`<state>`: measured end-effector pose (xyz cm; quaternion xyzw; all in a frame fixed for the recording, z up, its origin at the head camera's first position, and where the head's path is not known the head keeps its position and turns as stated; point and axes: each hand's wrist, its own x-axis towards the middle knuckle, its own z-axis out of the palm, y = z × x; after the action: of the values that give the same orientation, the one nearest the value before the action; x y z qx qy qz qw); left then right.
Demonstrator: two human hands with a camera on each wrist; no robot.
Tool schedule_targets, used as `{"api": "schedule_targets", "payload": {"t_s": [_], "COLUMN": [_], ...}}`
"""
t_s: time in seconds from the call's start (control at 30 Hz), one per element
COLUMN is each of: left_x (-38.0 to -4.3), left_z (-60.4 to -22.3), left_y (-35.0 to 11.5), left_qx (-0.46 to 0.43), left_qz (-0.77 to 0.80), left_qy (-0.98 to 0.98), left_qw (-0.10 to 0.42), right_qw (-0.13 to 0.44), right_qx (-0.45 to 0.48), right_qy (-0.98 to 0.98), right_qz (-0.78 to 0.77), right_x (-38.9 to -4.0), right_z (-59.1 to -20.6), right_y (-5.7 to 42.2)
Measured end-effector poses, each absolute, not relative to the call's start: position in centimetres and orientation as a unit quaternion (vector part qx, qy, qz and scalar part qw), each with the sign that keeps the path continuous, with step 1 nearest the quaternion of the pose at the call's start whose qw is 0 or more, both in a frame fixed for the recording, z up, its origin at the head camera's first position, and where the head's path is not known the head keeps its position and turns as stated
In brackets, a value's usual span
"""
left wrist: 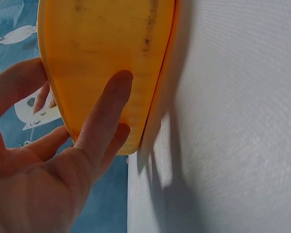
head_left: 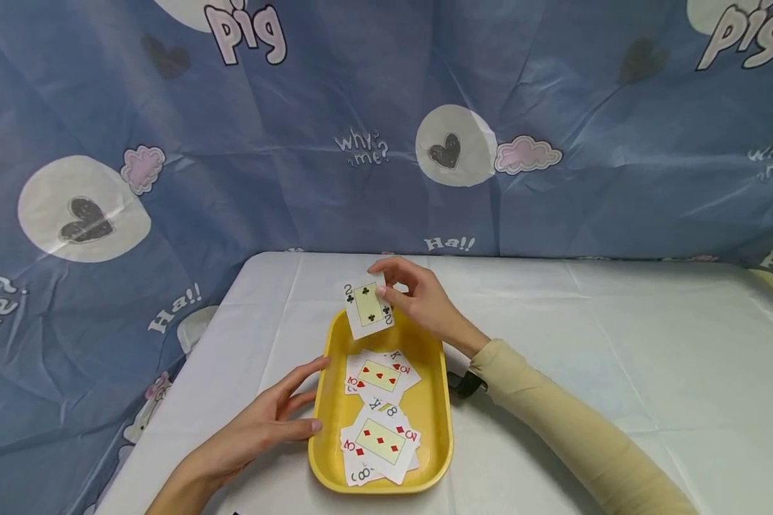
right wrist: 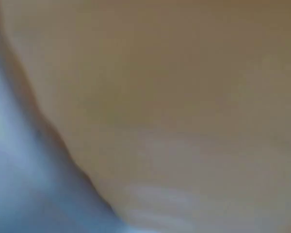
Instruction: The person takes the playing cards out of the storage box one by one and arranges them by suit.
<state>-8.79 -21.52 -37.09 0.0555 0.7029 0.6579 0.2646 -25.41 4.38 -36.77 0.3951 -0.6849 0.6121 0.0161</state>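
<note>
My right hand (head_left: 428, 300) pinches a two of clubs playing card (head_left: 367, 304) between thumb and fingers, face showing, over the far end of a yellow tray (head_left: 447, 415). Inside the tray are two overlapping groups of cards. A three of hearts (head_left: 378, 375) tops the middle group, and a three of diamonds (head_left: 381, 440) tops the nearer one. With its fingers spread, my left hand (head_left: 258, 425) touches the tray's left side. The left wrist view shows these fingertips against the tray's outer wall (left wrist: 97, 43). Blurred skin fills most of the right wrist view.
A white cloth (head_left: 586, 357) covers the table under the tray. Behind it hangs a blue printed curtain (head_left: 335, 93). Something black (head_left: 465, 385) shows by the right wrist, beside the tray's right rim.
</note>
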Motion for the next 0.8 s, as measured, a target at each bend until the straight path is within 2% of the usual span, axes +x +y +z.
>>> {"api": "schedule_targets", "payload": {"t_s": [0.17, 0.47, 0.8], "left_x": [-8.8, -9.0, -9.0], "left_z": [-37.3, -37.3, -37.3], "left_y": [-21.6, -21.7, -21.6], "left_qx": [0.065, 0.062, 0.056], "left_qz": [0.661, 0.653, 0.655], "left_qy": [0.700, 0.707, 0.704], "left_qw": [0.263, 0.265, 0.269], "right_qw": [0.033, -0.025, -0.056], "right_qx": [0.362, 0.274, 0.197], "right_qy": [-0.679, -0.731, -0.756], "right_qz": [0.638, 0.625, 0.622], "right_x": [-25.4, -24.4, -23.4], "right_z": [-35.8, -35.1, -35.9], "right_y": [6.4, 11.2, 16.4]}}
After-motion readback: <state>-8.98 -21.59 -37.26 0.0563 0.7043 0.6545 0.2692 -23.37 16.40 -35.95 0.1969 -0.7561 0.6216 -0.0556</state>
